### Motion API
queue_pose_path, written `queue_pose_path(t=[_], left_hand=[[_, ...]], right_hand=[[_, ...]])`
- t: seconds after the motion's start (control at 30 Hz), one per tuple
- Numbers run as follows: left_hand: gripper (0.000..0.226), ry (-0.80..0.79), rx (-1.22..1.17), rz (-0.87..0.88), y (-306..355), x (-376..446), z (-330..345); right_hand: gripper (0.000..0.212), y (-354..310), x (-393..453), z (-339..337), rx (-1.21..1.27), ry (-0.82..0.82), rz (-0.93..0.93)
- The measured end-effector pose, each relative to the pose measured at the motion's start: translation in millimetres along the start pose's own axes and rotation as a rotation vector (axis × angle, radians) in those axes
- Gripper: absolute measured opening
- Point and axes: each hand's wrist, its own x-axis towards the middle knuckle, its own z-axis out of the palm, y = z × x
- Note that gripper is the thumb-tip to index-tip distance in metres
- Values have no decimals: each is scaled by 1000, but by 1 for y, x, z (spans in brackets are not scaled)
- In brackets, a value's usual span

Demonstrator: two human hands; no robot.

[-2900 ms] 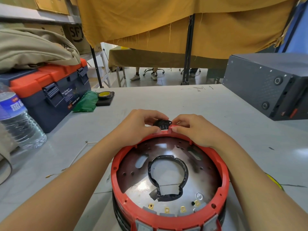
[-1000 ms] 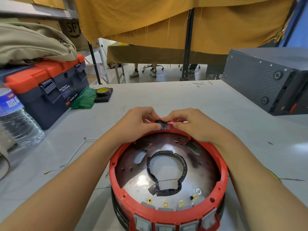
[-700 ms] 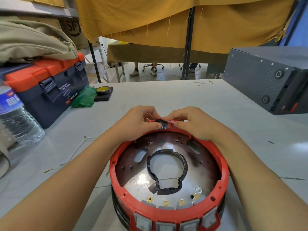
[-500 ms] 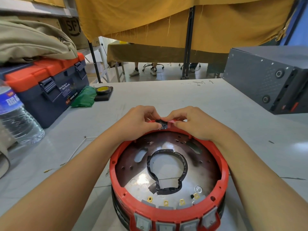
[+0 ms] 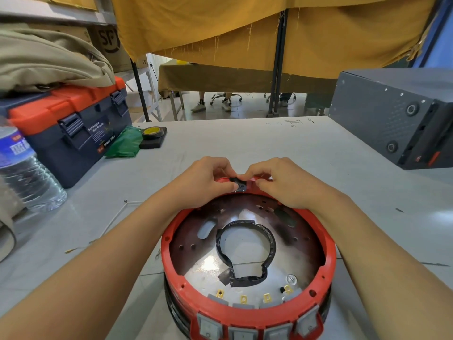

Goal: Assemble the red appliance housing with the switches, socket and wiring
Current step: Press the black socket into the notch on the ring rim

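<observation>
**Two hands seat a small black socket into the far rim of a red housing**

Nearest the viewer, at six o'clock, a row of grey rocker switches point(image 5: 257, 328) sits in the wall of the round red housing point(image 5: 171, 261), which stands on the grey surface point(image 5: 245, 143). Inside lies a shiny metal plate point(image 5: 206, 266) with a black-taped central opening point(image 5: 246, 253). The housing looks rigid and fairly heavy, best steadied by its thick rim. At twelve o'clock on that rim, the left hand point(image 5: 208, 179) and right hand point(image 5: 282, 181) each take a curled-finger grip on a small black socket point(image 5: 239, 185), pinching it between them. It seems light, hard and easy to fumble; pressing its edges squarely probably suits it. Farther off, at ten o'clock, stands a toolbox point(image 5: 73, 128); at two o'clock, a dark metal case point(image 5: 392, 114).
</observation>
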Motion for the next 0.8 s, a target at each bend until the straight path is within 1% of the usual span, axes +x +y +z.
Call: queue_pose_path(t=[0.2, 0.33, 0.63, 0.8], left_hand=[[15, 55, 73, 3, 0, -5, 2], [10, 60, 127, 9, -1, -5, 3], [7, 53, 103, 7, -1, -4, 1], [6, 45, 167, 28, 2, -2, 3]], right_hand=[[33, 1, -7, 3, -56, 29, -24], [34, 1, -7, 4, -80, 21, -20], [31, 1, -6, 2, -95, 11, -15], [30, 0, -4, 3, -99, 8, 14]])
